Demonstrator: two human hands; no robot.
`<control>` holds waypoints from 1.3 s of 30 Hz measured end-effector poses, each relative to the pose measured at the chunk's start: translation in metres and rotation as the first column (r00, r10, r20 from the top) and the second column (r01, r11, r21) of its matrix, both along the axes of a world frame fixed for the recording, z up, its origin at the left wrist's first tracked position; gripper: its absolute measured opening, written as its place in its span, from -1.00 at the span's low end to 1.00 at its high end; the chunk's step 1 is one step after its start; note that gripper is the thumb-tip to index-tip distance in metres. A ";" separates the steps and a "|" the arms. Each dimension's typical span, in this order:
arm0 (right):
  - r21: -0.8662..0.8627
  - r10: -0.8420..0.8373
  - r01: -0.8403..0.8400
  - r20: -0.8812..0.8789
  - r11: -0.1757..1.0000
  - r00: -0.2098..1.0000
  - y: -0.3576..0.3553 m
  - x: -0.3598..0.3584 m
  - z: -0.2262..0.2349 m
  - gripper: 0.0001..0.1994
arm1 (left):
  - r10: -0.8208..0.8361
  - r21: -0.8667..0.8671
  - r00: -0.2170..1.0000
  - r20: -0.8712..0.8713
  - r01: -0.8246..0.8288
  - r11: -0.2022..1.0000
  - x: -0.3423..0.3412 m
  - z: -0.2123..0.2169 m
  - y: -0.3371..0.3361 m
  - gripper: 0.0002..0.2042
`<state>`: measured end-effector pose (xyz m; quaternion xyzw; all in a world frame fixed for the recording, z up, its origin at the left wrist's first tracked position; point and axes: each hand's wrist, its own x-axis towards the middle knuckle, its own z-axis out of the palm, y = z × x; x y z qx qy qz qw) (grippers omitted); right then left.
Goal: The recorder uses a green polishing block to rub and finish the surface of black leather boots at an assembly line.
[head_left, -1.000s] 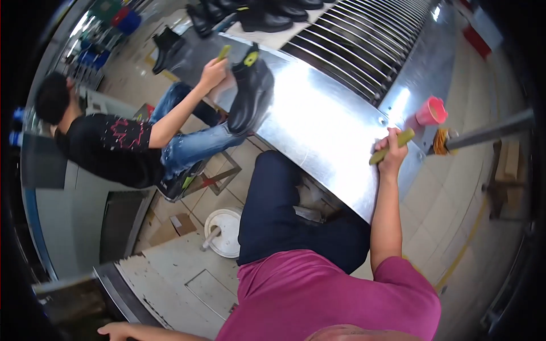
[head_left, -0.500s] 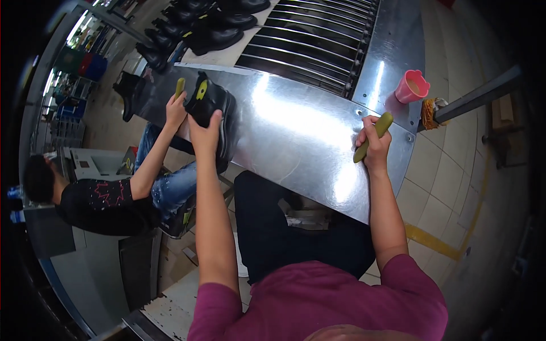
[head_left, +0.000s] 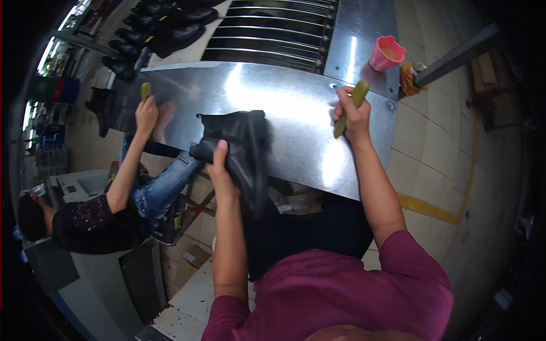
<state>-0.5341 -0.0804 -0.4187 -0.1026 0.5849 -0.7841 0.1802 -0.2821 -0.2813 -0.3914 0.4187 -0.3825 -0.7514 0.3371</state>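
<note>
My left hand (head_left: pixel 220 166) grips a black boot (head_left: pixel 243 149) by its opening, at the near edge of a shiny steel table (head_left: pixel 296 122). The boot hangs partly over that edge. My right hand (head_left: pixel 352 116) is closed around an olive-green stick-shaped tool (head_left: pixel 351 108) and rests on the table's right part. A co-worker in a black top sits at the left; that person's hand (head_left: pixel 146 113) holds a similar green tool (head_left: pixel 145 91) at the table's left end.
A pink cup (head_left: pixel 387 53) stands at the table's far right corner. A slatted conveyor (head_left: pixel 267 34) runs behind the table, with several black boots (head_left: pixel 165 25) at its far left. Tiled floor with a yellow line (head_left: pixel 426 207) lies to the right.
My left hand has pulled the black boot from the table's left part toward me, to its near edge. The co-worker's hand stayed at the left end. My right hand kept its tool.
</note>
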 end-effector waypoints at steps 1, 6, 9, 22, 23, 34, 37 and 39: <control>-0.003 -0.004 0.004 0.005 1.000 1.000 0.000 -0.001 -0.003 -0.65 | -0.011 0.013 0.999 0.052 0.010 1.000 -0.006 0.007 0.027 -0.52; 0.022 0.003 -0.002 -0.051 1.000 0.999 -0.002 0.005 0.002 -0.64 | -0.019 -0.091 1.000 -0.017 0.018 0.996 -0.025 -0.004 0.091 -0.58; 0.011 -0.006 0.006 -0.012 1.000 1.000 -0.007 0.012 0.011 -0.66 | 0.010 -0.105 0.993 -0.117 -0.022 0.994 -0.029 -0.025 0.098 -0.57; -0.075 0.270 -0.260 0.216 0.963 0.938 -0.098 0.052 0.068 -0.75 | -0.066 -0.232 0.950 -0.306 -0.007 0.973 -0.030 -0.049 0.098 -0.53; -0.050 0.244 -0.239 0.170 0.970 0.955 -0.100 0.055 0.070 -0.75 | -0.048 -0.219 0.951 -0.307 -0.021 0.976 -0.030 -0.050 0.097 -0.53; 0.039 0.098 -0.095 -0.094 0.995 0.991 -0.139 0.045 0.068 -0.78 | -0.008 -0.297 0.976 -0.216 -0.058 0.953 -0.028 -0.032 0.088 -0.64; 0.016 0.056 -0.054 -0.199 0.998 0.978 -0.156 0.040 0.061 -0.81 | -0.003 -0.375 0.978 -0.207 -0.077 0.924 -0.029 -0.033 0.086 -0.63; 0.004 0.039 -0.039 -0.253 0.999 0.967 -0.159 0.039 0.059 -0.83 | 0.038 -0.351 0.975 -0.220 -0.115 0.929 -0.033 -0.028 0.091 -0.64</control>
